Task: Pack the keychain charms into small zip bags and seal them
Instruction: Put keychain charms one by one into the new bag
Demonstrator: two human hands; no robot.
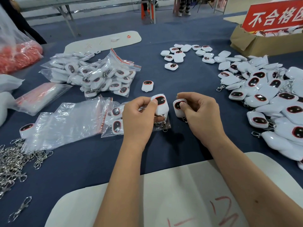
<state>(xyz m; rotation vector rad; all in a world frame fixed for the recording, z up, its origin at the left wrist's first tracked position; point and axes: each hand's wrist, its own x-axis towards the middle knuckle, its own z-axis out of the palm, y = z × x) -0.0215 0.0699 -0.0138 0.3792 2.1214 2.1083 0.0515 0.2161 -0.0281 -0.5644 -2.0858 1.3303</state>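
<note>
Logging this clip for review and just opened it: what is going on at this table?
A person is packing white keychain charms into small zip bags. The left hand holds one charm and the right hand holds another, both lifted above the blue table. Under the left hand lies a zip bag that already has charms in it. A big loose pile of charms lies to the right, filled bags at the back left, and loose metal clips at the near left.
</note>
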